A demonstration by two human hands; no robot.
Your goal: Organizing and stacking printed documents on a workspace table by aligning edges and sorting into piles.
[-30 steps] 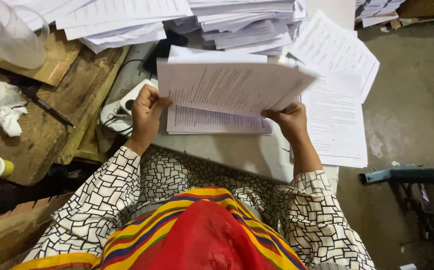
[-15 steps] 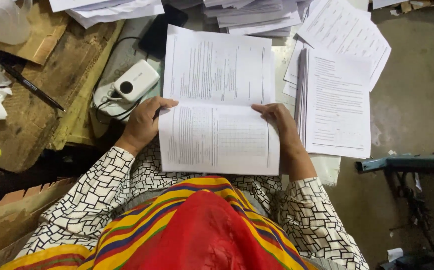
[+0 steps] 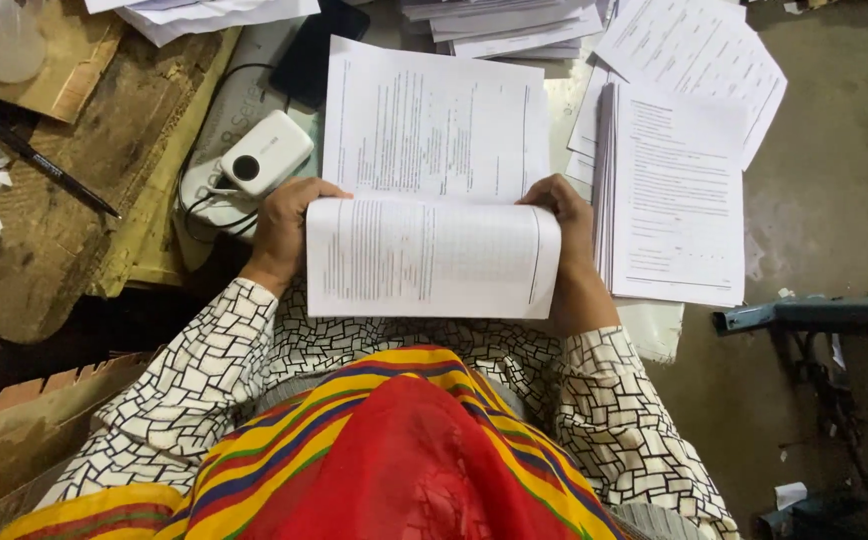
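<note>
White printed sheets (image 3: 434, 200) were held at the lap in both hands, the near half folded over toward the body, the far half still flat. Left hand (image 3: 289, 225) was closed on the left edge, right hand (image 3: 564, 225) on the right edge, fingers curled around the paper. Fold looked about half made, no crease pressed yet. A stack (image 3: 674, 200) lay just right; a white device (image 3: 259, 160) sat left.

Sheaf of printed white paper sheets (image 3: 434, 160), dense black text, held in front of the person's lap. Near half folded over toward the person, forming a curled flap (image 3: 432, 258) with its crease running left-right; far half lies flat, slightly tilted, over the table edge.
</note>
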